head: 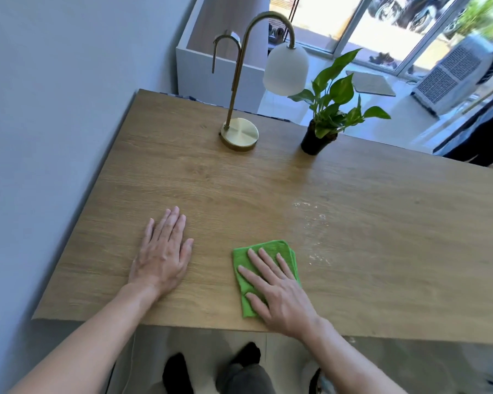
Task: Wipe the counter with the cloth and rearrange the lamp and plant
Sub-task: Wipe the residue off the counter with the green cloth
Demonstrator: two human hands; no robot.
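The fingers [268, 265] of the right hand [279, 297] lie spread and flat on a folded green cloth [279, 248], pressing it onto the desk [239, 189] near the front edge, pinching nothing. The left hand [162, 251] rests palm down on the bare wood to the left of the cloth, well apart from it, its fingers [171, 223] straight and close together, holding nothing. Both forearms are bare. To the right of the cloth and beyond it, a patch of pale smears and specks [313, 223] marks the wood. At the far side of the desk stands a brass lamp [239, 133] with a round base, a curved stem and a white frosted shade [285, 69] hanging down; a smaller brass hook branches off the stem. To its right, apart from it, a small plant [333, 95] with broad green leaves sits upright in a black pot [313, 143] near the far edge. No brand, label or writing can be read anywhere. The desk is a light oak-grain top set against a plain pale wall [54, 109] on the left. Beyond it are a white cabinet [197, 69], a tiled floor with a mat [373, 83], glass doors letting in bright daylight, and a white grilled appliance [456, 72] at the right. Below the front edge, dark socks [177, 371] show on the floor.
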